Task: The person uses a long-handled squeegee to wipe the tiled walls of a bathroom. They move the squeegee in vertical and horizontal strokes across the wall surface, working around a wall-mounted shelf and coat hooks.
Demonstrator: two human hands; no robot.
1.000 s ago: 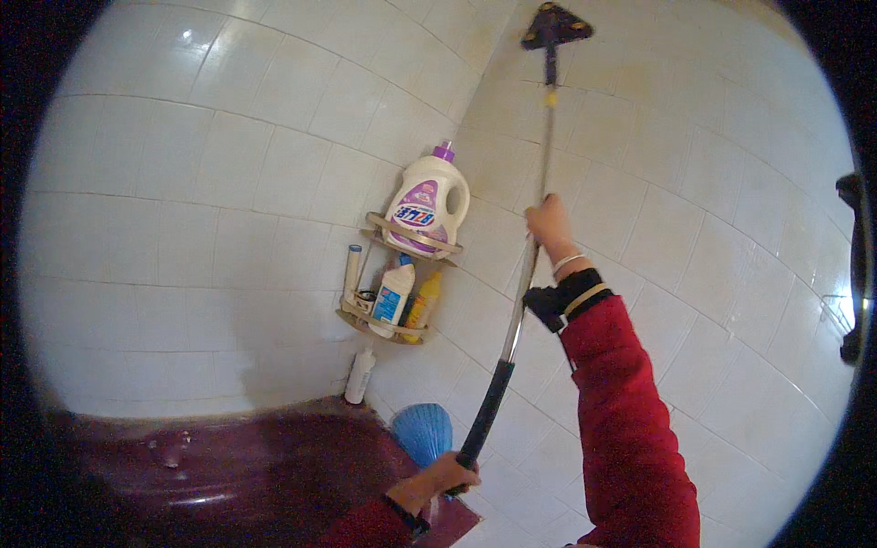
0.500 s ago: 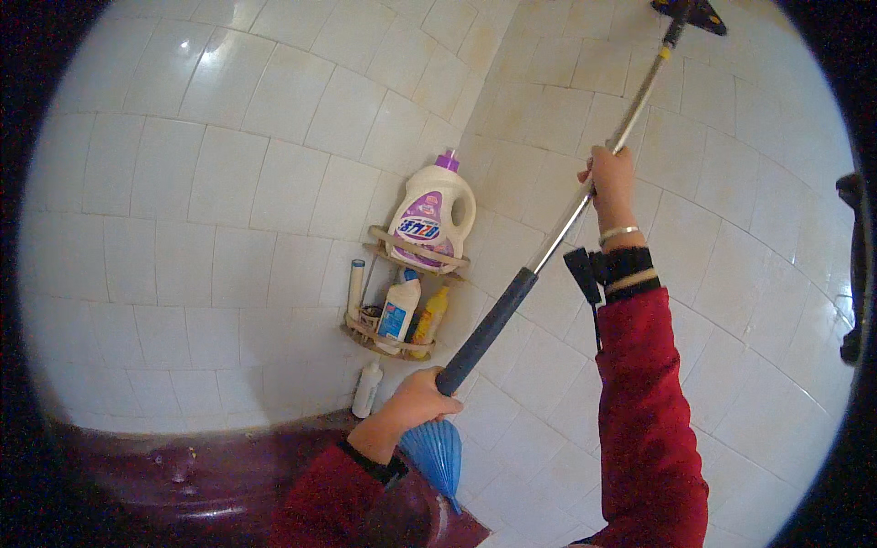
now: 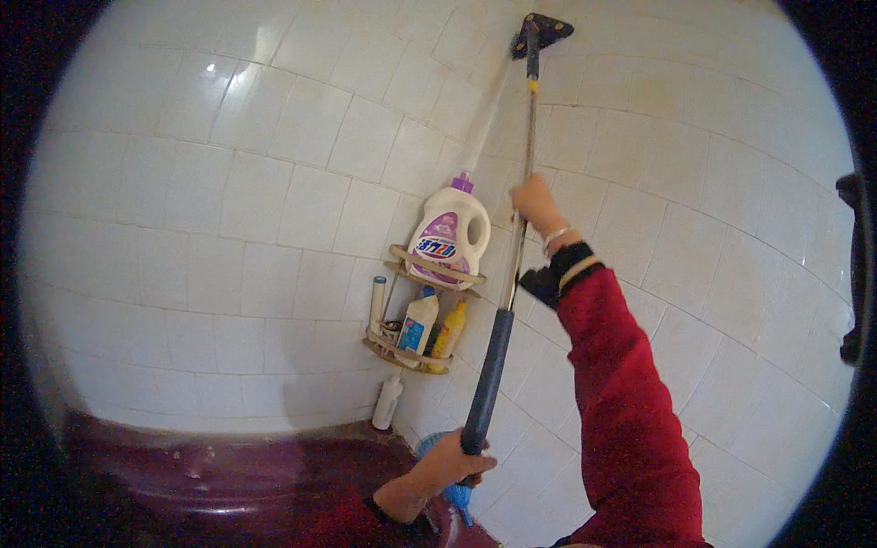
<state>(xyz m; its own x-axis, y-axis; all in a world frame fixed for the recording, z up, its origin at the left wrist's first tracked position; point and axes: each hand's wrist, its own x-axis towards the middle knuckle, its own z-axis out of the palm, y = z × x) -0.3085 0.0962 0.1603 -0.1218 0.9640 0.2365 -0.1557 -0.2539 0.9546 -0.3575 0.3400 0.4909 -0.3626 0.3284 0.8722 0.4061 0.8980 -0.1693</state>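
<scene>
Both hands clasp the long-handled mop [image 3: 521, 183]: left hand [image 3: 454, 459] on its dark foam grip, right hand [image 3: 533, 196] on bare, probably slippery metal (light, stiff pole).

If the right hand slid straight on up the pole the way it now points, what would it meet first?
The right hand grips the metal pole and points up along it. The shaft above looks bare, so the first thing met would probably be the dark mop head pressed to the tiled wall; depth is unclear.
</scene>
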